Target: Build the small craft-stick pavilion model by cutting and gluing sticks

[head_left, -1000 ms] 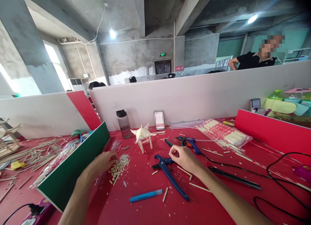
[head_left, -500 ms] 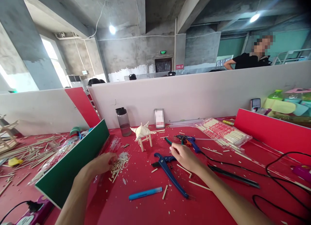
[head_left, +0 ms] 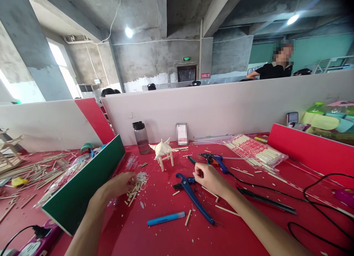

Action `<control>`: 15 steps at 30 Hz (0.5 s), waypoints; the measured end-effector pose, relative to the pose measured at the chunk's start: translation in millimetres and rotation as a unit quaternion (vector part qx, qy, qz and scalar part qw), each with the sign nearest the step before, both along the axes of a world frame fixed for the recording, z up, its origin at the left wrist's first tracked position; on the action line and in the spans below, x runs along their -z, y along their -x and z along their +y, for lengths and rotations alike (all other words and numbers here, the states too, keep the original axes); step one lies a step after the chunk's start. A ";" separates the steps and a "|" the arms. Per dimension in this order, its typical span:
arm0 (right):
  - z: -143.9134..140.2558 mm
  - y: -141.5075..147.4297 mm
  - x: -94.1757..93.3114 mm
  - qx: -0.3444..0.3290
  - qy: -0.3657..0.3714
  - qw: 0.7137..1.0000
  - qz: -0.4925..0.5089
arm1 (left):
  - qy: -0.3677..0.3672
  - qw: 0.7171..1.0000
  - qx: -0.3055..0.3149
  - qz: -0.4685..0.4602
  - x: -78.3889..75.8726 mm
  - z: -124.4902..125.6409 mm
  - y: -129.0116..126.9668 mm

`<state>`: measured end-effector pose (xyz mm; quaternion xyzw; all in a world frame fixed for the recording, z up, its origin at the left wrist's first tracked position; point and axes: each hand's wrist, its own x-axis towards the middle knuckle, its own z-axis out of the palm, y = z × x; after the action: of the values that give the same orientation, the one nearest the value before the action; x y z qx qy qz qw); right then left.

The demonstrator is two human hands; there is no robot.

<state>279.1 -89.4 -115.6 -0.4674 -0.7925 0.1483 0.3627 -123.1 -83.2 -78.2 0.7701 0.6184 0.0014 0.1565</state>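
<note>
My left hand (head_left: 124, 184) hovers at or rests on the left edge of a heap of short stick offcuts (head_left: 135, 189), fingers loosely bent and apart, with no held thing visible. My right hand (head_left: 208, 177) is closed in a loose fist just right of the blue pipe cutter (head_left: 195, 202); the inside of the fist is hidden. Beyond both hands stands a small pavilion model (head_left: 163, 154) of thin wooden sticks, upright on its legs. A blue pen (head_left: 166, 218) lies in front, beside a short stick (head_left: 188, 217).
A blue glue gun (head_left: 218, 162) and its black cable lie behind my right hand. Bagged sticks (head_left: 254, 149) are at back right. A dark bottle (head_left: 141, 138) stands by the white partition (head_left: 221, 112). A green board (head_left: 85, 186) bounds the left side, a red board (head_left: 312, 149) the right.
My right hand's fingers have curled in more tightly. My left hand stays by the offcuts with little movement. The person behind the partition has shifted left.
</note>
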 end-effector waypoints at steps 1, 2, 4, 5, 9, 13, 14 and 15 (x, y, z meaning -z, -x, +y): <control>-0.2 0.0 0.1 0.001 0.000 1.000 -0.001 | 0.004 1.000 0.006 0.000 -2.1 -1.1 -1.9; -0.3 -0.1 0.1 0.001 0.001 1.000 0.000 | 0.007 1.000 0.013 -0.001 -4.6 -2.6 -4.2; -0.4 -0.3 0.4 -0.005 0.004 1.000 0.005 | 0.008 1.000 0.024 -0.008 -9.9 -5.9 -9.8; -0.3 -0.4 0.6 -0.010 0.006 1.000 0.010 | 0.011 0.999 0.034 -0.014 -11.9 -7.5 -13.0; -0.1 -0.1 -0.3 -0.031 0.017 0.999 0.024 | 0.030 0.996 0.078 -0.037 -11.7 -9.8 -23.2; -1.5 -0.1 -4.6 -0.036 0.035 0.999 0.017 | 0.051 0.995 0.080 -0.024 -1.4 -4.8 -24.1; -2.0 -0.3 -5.7 -0.036 0.040 0.998 0.014 | 0.054 0.995 0.079 -0.024 0.9 -3.6 -23.5; -2.5 -0.7 -6.5 -0.036 0.044 0.998 0.012 | 0.056 0.995 0.079 -0.026 2.7 -2.8 -22.9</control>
<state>279.8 -91.9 -109.1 -0.4520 -0.7972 0.2021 0.3454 -100.2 -85.9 -80.9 0.8064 0.5503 -0.0258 0.2151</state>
